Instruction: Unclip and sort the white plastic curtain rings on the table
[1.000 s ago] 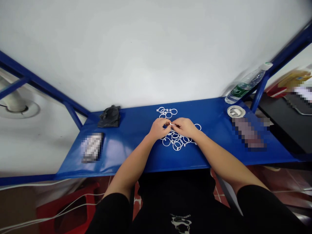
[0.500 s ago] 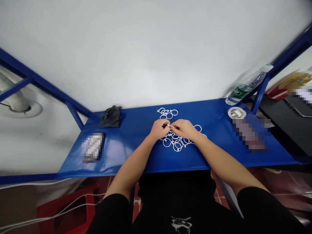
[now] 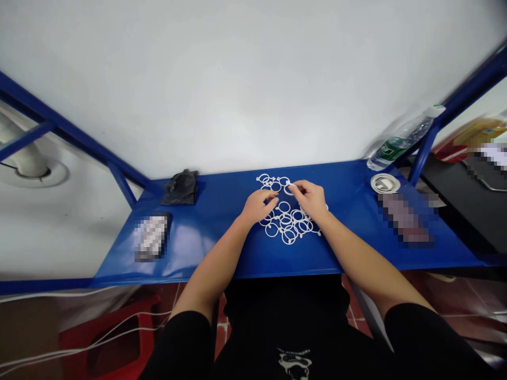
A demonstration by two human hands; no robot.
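Observation:
My right hand pinches a white ring with a small knob on it. It holds this ring at the edge of a small far group of white rings. My left hand is open, with a gap between thumb and fingers and nothing seen in it. Just under and in front of both hands lies a larger loose pile of white rings, several of them overlapping. My right wrist hides part of that pile.
All this lies on a blue table against a white wall. A crumpled black bag and a blurred packet are at the left. On the right are a water bottle, a coiled white cable and a pixelated object.
Both hands were together over the pile with a white piece between them. They have parted, and my right hand has carried a ring forward to the far group.

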